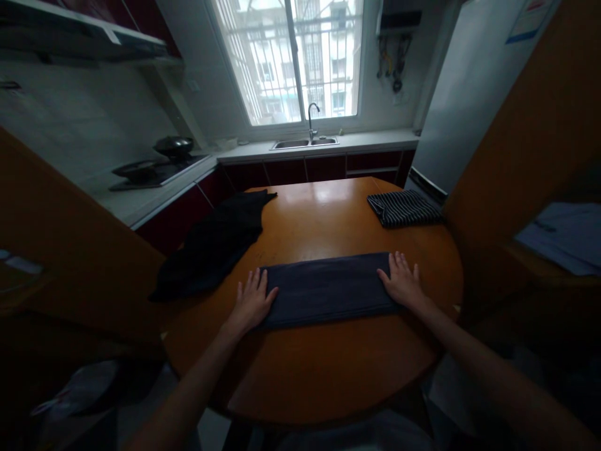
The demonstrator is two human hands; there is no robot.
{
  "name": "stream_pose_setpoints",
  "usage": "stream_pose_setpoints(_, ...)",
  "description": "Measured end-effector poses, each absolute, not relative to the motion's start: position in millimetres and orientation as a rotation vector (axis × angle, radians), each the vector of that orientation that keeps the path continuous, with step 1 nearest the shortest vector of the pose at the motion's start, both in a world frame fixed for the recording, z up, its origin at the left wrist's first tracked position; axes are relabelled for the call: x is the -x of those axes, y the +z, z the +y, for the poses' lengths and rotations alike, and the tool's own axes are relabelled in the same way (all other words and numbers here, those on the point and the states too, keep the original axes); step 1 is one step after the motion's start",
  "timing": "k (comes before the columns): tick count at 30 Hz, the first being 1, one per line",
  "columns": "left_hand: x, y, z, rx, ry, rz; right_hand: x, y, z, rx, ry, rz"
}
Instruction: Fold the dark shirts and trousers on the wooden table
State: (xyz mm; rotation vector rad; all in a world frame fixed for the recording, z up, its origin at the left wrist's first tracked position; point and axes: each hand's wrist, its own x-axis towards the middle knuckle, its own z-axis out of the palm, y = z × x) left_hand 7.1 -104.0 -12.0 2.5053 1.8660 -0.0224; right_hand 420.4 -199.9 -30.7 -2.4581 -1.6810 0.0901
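A dark navy garment (pixel 331 289), folded into a long flat rectangle, lies across the wooden table in front of me. At its left end rests my left hand (pixel 253 300), fingers spread and thumb on the cloth. My right hand (pixel 402 280) lies flat at the opposite end, with its thumb over the cloth's edge. Neither hand grips the fabric. What kind of garment it is cannot be made out from the fold.
On the round wooden table (pixel 319 382), a black garment (pixel 220 241) lies loosely at the left, hanging over the edge. A folded black-and-white striped cloth (pixel 404 208) sits at the far right. Beyond are a sink (pixel 293 145), a stove with a wok (pixel 173 148) and a fridge (pixel 469 94).
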Motion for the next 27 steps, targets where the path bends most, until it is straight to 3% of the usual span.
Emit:
stream_pose_setpoints(6, -96, 11, -109, -2.78, 0.166, 1.449, -349, 3, -174, 2.148, -0.04, -1.92)
stream_pose_setpoints(11, -153, -12, -107, -2.834, 0.23, 1.249, -300, -3, -153, 2.027, 0.066, -2.043)
stream_pose_setpoints(27, -149, -30, -103, -2.857, 0.277, 1.214, -296, -21, -152, 1.982, 0.088, -2.048)
